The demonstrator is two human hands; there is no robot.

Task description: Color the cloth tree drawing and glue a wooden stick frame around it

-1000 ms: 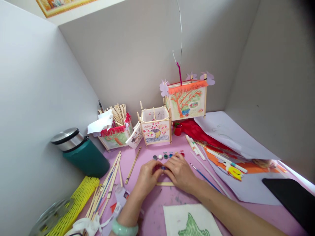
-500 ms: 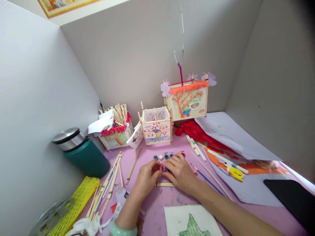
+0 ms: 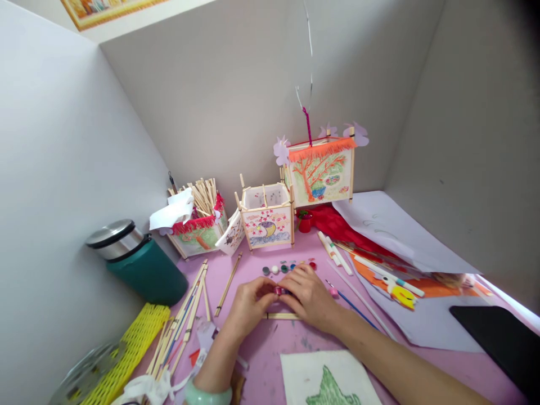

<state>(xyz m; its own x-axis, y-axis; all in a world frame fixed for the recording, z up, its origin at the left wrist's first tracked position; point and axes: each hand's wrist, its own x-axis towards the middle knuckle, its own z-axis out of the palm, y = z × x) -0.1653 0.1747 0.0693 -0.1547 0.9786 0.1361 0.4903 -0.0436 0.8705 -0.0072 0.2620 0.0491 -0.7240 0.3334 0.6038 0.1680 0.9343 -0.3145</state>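
My left hand [image 3: 248, 301] pinches a small magenta paint pot [image 3: 278, 291] between thumb and fingertips. Over the same row of pots lies my right hand [image 3: 310, 295], its fingers bent and closed round it, so most of the row is hidden. A pink pot [image 3: 333, 292] peeks out to the right of that hand. Just behind my fingers is a second row of paint pots [image 3: 275, 270] in grey, white, green, blue and red. A thin wooden stick [image 3: 283, 316] with dark bands lies in front of the hands. A blue paintbrush [image 3: 356, 306] rests to the right.
Stick-framed paper lanterns [image 3: 268, 228] stand at the back, with another lantern [image 3: 323, 174] hanging from a wire. At left are a teal bottle [image 3: 145, 270] and several wooden sticks [image 3: 185, 320]. Nearest me lies a green star drawing [image 3: 331, 388]. Markers [image 3: 331, 250] and papers fill the right.
The view has shifted slightly. More of the pink pot now shows beside my right hand. Both hands keep nearly the same grip and place.
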